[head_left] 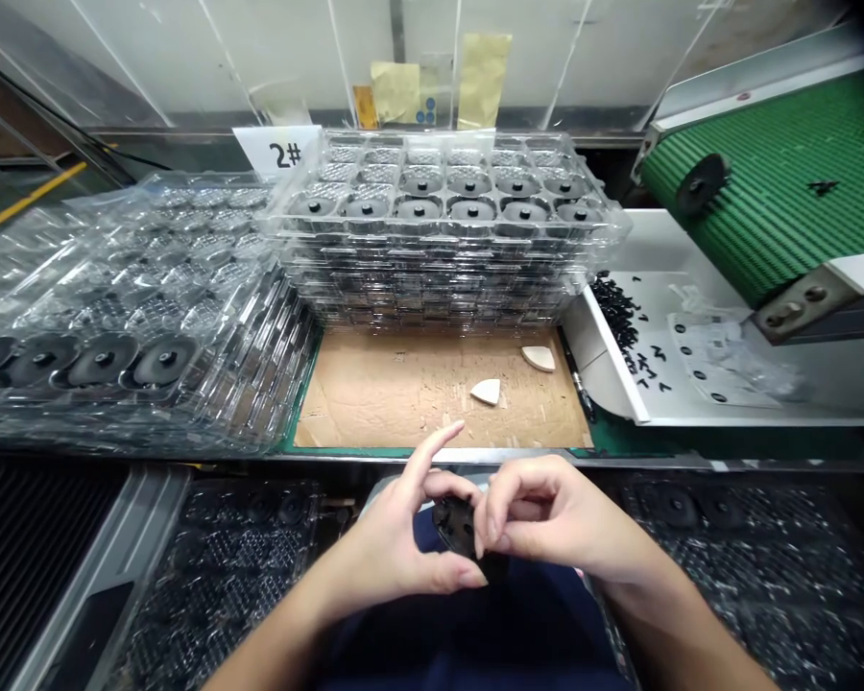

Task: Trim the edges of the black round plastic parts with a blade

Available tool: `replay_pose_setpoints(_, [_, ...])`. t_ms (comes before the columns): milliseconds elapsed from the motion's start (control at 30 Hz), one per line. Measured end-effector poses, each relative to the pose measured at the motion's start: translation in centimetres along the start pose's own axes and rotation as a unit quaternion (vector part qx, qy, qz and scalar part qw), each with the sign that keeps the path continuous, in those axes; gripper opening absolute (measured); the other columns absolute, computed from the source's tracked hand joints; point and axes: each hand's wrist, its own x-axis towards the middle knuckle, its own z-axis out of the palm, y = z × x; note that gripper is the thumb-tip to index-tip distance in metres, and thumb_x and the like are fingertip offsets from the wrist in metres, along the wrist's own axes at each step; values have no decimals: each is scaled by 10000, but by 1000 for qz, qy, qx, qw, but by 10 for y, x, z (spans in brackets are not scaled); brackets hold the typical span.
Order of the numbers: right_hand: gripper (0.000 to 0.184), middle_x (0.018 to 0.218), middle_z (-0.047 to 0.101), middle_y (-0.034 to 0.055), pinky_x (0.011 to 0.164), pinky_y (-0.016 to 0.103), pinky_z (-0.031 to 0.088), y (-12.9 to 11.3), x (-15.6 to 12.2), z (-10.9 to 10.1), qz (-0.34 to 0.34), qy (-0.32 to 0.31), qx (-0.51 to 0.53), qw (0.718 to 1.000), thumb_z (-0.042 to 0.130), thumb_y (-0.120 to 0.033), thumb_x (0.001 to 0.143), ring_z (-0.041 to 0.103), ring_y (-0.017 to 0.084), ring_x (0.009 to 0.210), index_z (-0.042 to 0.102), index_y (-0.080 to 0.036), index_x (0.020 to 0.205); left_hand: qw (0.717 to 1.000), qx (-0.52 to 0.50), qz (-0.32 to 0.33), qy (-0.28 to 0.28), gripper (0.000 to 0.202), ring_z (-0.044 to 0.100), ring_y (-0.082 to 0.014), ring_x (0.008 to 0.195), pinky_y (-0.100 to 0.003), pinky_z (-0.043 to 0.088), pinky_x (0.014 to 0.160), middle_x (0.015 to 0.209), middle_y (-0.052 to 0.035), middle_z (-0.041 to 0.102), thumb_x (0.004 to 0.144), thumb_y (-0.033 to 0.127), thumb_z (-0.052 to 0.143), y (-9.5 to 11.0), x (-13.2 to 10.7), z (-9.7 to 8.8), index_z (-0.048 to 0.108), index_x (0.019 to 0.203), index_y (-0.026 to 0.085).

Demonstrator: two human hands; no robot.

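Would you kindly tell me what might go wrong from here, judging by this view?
The black part, in the left hand with the fingers of the right hand at it, is above the dark blue clothing, not over the bench, so it might slip and drop.

A black disc lies near the lower end of the green belt; it could fall towards the white tray and perhaps scatter the small black pieces there.
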Motion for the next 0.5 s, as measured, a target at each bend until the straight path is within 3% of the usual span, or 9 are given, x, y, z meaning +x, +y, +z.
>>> replay_pose_setpoints(233, [96,716,711,-20,669,187,513,7,-5,-8,-34,69,-14,997,756,-151,712,665,91,682,692,-213,745,988,29,123,84,982,581,-209,1117,-375,392,1026,1169,-28,620,631,361,781,-9,7,4,180,1407,396])
replay_pose_setpoints(367, [76,721,691,-40,636,180,486,9,-12,-10,-135,164,-94,973,695,-187,786,639,85,673,693,-262,796,967,58,205,142,955,535,-210,1193,-343,408,1041,1185,-50,580,669,243,768,-10,13,6,190,1422,345])
replay_pose_setpoints(433, [100,720,664,-47,605,189,464,9,-16,-10,-163,214,-163,949,673,-186,803,606,86,653,684,-282,829,956,84,235,155,955,533,-210,1198,-348,395,1061,1173,-60,574,672,203,765,-9,17,7,192,1428,306])
replay_pose_setpoints(500, [131,765,664,-40,624,218,458,9,-17,-10,-173,227,-231,930,662,-172,805,585,102,678,675,-290,859,946,113,255,165,944,538,-205,1191,-345,401,1062,1171,-69,565,676,166,758,-7,21,8,200,1430,276])
